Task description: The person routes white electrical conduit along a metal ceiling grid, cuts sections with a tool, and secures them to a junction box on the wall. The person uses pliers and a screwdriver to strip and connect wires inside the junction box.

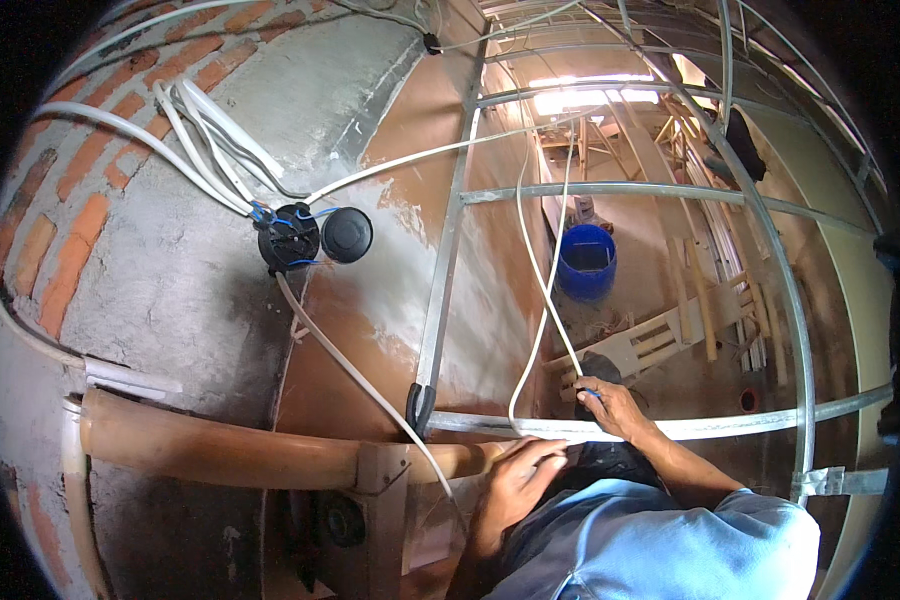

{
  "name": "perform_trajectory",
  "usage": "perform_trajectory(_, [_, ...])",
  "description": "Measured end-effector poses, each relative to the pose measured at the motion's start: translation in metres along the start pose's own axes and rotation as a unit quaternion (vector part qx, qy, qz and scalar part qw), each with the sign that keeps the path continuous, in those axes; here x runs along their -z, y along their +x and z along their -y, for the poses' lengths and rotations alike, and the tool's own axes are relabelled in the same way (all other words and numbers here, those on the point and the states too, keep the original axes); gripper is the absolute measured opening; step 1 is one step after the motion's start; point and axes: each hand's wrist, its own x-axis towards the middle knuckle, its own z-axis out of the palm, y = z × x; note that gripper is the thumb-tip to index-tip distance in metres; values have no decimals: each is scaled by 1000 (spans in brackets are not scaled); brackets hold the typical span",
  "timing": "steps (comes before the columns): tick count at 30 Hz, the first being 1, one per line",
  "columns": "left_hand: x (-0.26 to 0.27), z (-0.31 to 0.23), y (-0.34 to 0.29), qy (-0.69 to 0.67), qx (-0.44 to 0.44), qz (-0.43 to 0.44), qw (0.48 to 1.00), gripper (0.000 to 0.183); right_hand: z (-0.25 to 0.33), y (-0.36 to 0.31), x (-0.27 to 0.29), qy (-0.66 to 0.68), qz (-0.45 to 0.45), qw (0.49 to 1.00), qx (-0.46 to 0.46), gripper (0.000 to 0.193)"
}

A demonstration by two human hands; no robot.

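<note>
My right hand (610, 405) is closed round the end of a white electrical cable (562, 338), with a bit of blue wire (591, 393) showing at the fingers. Lower and to the left, my left hand (523, 482) has its fingers bent together at the metal rail (660, 428). A second run of white cable (516, 398) curves down to the rail beside its fingertips; what those fingers hold is hidden. On the wall at left, a round black junction box (290, 240) has its lid (347, 235) hanging open, with white cables and blue wires entering it.
Metal framing (782, 270) surrounds me at the right and above. A wooden beam (220, 440) crosses at lower left, against the brick and plaster wall (150, 290). Far below are a blue barrel (586, 262), timber planks (697, 300) and a pallet-like wooden piece (640, 345).
</note>
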Motion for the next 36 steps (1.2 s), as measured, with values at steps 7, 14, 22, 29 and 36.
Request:
perform_trajectory(7, [50, -58, -20, 234, -173, -342, 894, 11, 0, -1, 2, -10, 0, 1000, 3, 23])
perform_trajectory(14, [70, -85, -22, 239, -214, -393, 862, 13, -10, 0, -3, 39, -4, 999, 9, 23])
perform_trajectory(22, [86, -150, 36, 74, -294, -469, 829, 23, -3, -3, 3, 9, 8, 1000, 6, 23])
perform_trajectory(29, [146, -238, 95, -56, -309, -523, 792, 26, -7, -2, -4, -64, 47, 994, 75, 26])
perform_trajectory(36, [225, -250, 126, 651, -283, -260, 654, 11, -7, 1, -3, -44, 98, 994, -8, 29])
